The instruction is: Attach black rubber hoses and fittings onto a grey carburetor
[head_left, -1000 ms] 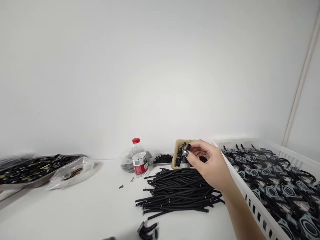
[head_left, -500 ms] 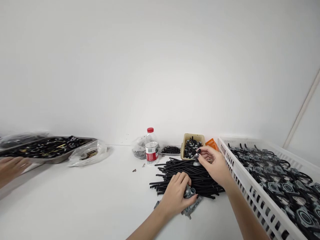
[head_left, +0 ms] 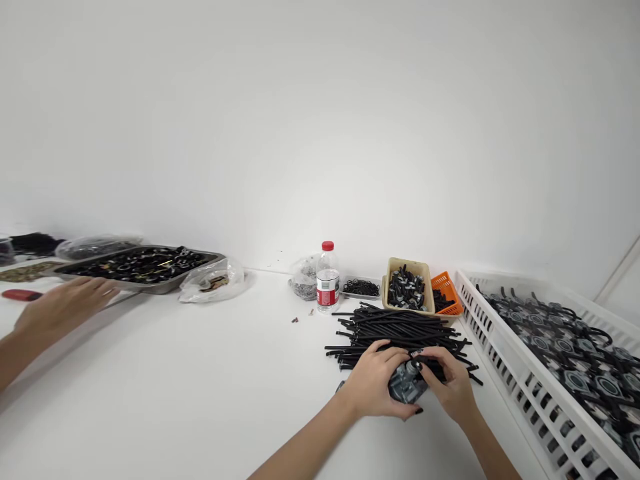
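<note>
While black tubes (head_left: 400,330) lie heaped at 12 o'clock, the left hand (head_left: 373,380) and right hand (head_left: 450,387) clamp together around a grey metal part (head_left: 406,385) on the white table (head_left: 200,387).

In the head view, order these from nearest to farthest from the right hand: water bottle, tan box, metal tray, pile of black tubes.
1. Pile of black tubes, just behind the right hand.
2. Tan box, farther back.
3. Water bottle, back-left.
4. Metal tray, far left.

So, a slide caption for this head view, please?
Both hands, left and right, hold a grey metal part beside black rubber tubes.
</note>
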A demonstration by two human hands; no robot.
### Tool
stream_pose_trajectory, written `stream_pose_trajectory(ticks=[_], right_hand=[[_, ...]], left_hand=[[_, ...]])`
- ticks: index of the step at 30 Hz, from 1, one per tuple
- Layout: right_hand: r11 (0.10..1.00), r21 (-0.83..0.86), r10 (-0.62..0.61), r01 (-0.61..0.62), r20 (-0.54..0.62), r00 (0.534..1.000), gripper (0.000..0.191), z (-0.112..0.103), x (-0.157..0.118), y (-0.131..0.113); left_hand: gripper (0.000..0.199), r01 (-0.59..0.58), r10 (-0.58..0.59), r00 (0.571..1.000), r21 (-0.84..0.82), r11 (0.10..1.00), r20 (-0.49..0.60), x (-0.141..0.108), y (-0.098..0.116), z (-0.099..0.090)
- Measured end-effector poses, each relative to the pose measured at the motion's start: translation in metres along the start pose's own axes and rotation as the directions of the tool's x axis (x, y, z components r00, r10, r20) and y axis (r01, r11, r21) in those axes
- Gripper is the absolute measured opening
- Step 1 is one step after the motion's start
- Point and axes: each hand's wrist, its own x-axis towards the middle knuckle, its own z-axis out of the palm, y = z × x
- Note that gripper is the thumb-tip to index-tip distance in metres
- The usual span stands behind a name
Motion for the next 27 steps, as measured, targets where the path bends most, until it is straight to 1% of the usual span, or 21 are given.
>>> stream_pose_trajectory(ticks=[4, 9, 11, 17, 20, 23, 27], right_hand=[[0.989, 0.135, 0.063, -0.067, 0.037, 0.997, 0.018, 0.006, 0.0, 0.0], [0.93, 0.258, 0.237, -0.262, 0.125, 0.963, 0.033, 0.011, 0.0, 0.005], [0.911, 0.278, 0.273, -0.305, 0.146, 0.951, 0.037, 0.012, 0.0, 0.008], [0.869, 0.372, 0.282, -0.326, 0.169, 0.945, 0.036, 0.016, 0.003, 0.013], [0.848, 0.398, 0.322, -0.351, 0.14, 0.936, 0.039, 0.022, 0.002, 0.019], [0.83, 0.412, 0.353, -0.377, 0.136, 0.926, 0.043, 0.027, 0.0, 0.026], [0.813, 0.409, 0.389, -0.414, 0.147, 0.909, 0.049, 0.033, 0.001, 0.026]], left_hand=[[0.071, -0.027, 0.027, 1.0, 0.019, 0.999, -0.011, 0.0, -0.004, 0.002], [0.066, -0.006, 0.005, 1.0, 0.028, 1.0, 0.029, 0.002, -0.002, -0.002], [0.065, 0.018, -0.018, 0.999, 0.025, 1.0, 0.037, 0.003, 0.002, -0.004], [0.07, 0.106, -0.106, 0.993, 0.014, 0.994, 0.05, 0.003, 0.008, -0.008], [0.067, 0.122, -0.122, 0.991, 0.014, 0.992, 0.052, 0.002, 0.009, -0.008], [0.066, 0.167, -0.165, 0.985, -0.033, 0.985, 0.048, 0.002, 0.01, -0.009], [0.08, 0.244, -0.241, 0.97, -0.105, 0.964, 0.038, 0.001, 0.013, -0.009]])
